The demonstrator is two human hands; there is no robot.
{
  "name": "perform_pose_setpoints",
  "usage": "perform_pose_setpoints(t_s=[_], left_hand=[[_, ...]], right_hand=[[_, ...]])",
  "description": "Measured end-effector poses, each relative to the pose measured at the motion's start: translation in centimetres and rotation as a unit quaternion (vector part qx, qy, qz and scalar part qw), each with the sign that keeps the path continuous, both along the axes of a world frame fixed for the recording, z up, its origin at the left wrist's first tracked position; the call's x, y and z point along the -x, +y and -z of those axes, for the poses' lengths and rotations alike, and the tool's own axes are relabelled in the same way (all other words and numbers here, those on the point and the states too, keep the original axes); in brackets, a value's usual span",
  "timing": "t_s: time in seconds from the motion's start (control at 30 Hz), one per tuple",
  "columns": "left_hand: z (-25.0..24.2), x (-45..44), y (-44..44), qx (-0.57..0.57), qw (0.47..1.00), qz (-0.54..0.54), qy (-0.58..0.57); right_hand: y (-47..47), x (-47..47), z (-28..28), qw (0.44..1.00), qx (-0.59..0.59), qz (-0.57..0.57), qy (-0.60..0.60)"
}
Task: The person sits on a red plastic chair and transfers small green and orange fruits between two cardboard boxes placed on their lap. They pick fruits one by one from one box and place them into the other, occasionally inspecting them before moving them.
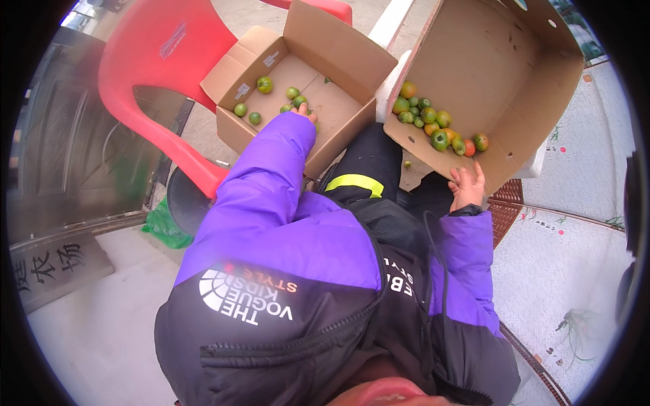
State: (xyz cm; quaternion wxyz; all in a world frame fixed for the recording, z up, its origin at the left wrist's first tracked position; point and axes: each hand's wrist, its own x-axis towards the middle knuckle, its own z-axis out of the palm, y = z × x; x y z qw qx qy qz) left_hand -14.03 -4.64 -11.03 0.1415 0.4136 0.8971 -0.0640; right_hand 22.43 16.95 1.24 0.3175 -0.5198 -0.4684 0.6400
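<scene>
My left hand [306,113] reaches into a cardboard box [335,66] with raised flaps. It is among a few small green tomatoes [292,93], its fingers next to another green tomato [300,101]. The sleeve and fingers hide whether it grips one. A bigger green tomato [264,85] lies near that box's back left corner. My right hand [467,187] is at the near edge of a second, larger cardboard box [477,61], fingers spread, nothing seen in them. Several green, orange and red tomatoes [443,119] are gathered along that box's near left side; it looks tilted towards me.
The smaller box rests on a red plastic chair [137,106]. White plastic furniture [535,163] supports the larger box. A dark bucket [185,198] and a green plastic bag [170,223] are at left, near a panelled door [61,137]. A small tomato [407,164] lies on the ground.
</scene>
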Motion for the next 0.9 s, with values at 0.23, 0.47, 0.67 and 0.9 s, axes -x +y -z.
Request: perform_pose_setpoints(t_s=[0.23, 0.47, 0.67, 0.9], left_hand=[[-6.7, -2.5, -0.2, -0.229, 0.971, -0.061, -0.031], [-16.3, -13.7, 1.4, -0.392, 0.905, 0.075, -0.146], [-15.7, -18.0, 2.9, -0.394, 0.865, 0.118, -0.287], [-12.9, -17.2, 2.9, -0.376, 0.786, 0.021, -0.491]], right_hand=[[-1.9, 1.8, -0.8, 0.996, 0.002, -0.091, -0.010], [-6.1, 5.7, -3.8, 0.927, -0.012, -0.374, 0.002], [-7.3, 5.0, -3.6, 0.908, -0.065, -0.413, 0.031], [-4.6, 2.9, -2.0, 0.961, 0.049, -0.267, 0.050]])
